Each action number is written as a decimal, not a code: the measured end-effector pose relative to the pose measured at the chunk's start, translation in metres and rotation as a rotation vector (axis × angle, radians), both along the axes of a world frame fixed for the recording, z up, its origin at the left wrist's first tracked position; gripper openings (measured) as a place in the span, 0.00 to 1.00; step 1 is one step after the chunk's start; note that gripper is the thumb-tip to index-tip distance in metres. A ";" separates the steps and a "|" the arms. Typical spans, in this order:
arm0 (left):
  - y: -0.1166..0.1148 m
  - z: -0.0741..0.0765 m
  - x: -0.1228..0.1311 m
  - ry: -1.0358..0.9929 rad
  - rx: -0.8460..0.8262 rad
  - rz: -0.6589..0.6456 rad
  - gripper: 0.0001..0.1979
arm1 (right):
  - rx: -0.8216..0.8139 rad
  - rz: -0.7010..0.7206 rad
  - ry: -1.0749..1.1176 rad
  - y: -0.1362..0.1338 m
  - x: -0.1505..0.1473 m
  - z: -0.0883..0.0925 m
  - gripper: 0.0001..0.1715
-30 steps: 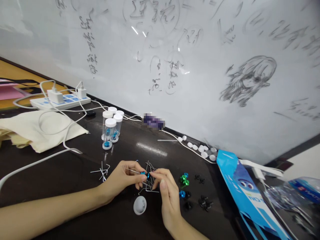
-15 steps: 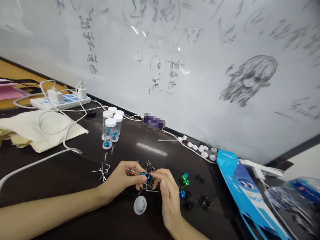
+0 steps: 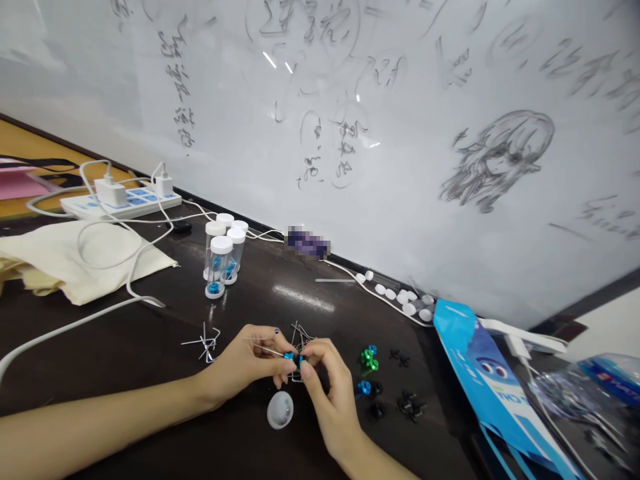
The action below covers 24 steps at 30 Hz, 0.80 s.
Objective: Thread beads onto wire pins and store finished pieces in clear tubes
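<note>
My left hand (image 3: 260, 353) is closed in a pinch around a small blue knob-like part (image 3: 289, 357). A thin metal rod (image 3: 267, 348) runs from this part leftward under my fingers. My right hand (image 3: 327, 383) is closed too, its thumb and forefinger on the dark, blue-edged end piece (image 3: 299, 360) of the same part. Behind and under the fingertips lies a pile of bent metal rods (image 3: 297, 331), partly hidden. Just below my hands, a small translucent cup (image 3: 280, 410) rests on the table with something indistinct inside.
Lidded clear tubes (image 3: 221, 267) with blue parts stand at back left. More bent rods (image 3: 206, 347) lie left. On the right are green parts (image 3: 369, 361), black parts (image 3: 411, 405) and a blue package (image 3: 493, 380). White caps (image 3: 404, 297) line the whiteboard's foot; a cable (image 3: 75, 327) crosses the left.
My right thumb has swung up and left, closing against the forefinger on the end piece. The held part has shifted slightly right and down. My left hand keeps its pinch.
</note>
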<state>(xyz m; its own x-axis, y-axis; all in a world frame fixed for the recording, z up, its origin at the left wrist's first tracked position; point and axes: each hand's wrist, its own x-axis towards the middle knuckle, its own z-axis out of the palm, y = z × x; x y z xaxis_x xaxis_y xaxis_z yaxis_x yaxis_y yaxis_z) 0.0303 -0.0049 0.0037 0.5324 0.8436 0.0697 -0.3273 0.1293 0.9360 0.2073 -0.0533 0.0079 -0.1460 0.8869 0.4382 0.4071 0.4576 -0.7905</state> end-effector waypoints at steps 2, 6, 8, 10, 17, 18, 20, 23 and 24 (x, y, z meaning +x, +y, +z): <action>0.000 0.001 0.000 -0.007 0.001 0.001 0.08 | 0.009 -0.005 -0.010 0.000 0.000 0.000 0.07; 0.000 0.001 0.000 -0.004 -0.008 0.002 0.08 | 0.003 0.003 -0.022 0.000 0.000 0.000 0.08; 0.000 0.001 0.000 -0.006 -0.007 0.000 0.08 | 0.001 0.008 -0.022 0.000 -0.001 0.001 0.09; 0.000 0.000 0.000 -0.007 -0.003 -0.001 0.08 | 0.002 0.010 -0.021 0.000 -0.001 0.001 0.09; 0.001 -0.002 -0.001 -0.006 0.007 0.000 0.08 | 0.003 -0.003 -0.023 -0.001 0.000 -0.001 0.06; 0.001 -0.002 -0.001 -0.002 0.010 -0.001 0.07 | -0.008 -0.001 -0.019 -0.001 0.000 -0.001 0.07; 0.000 -0.002 -0.001 0.005 0.011 -0.010 0.07 | -0.025 0.015 -0.010 -0.001 0.000 0.000 0.11; 0.000 -0.002 -0.001 0.006 0.009 -0.021 0.08 | -0.044 0.037 -0.039 0.000 0.000 0.001 0.18; 0.000 -0.002 -0.001 0.006 0.008 -0.018 0.08 | -0.044 0.038 -0.056 0.000 -0.001 0.001 0.19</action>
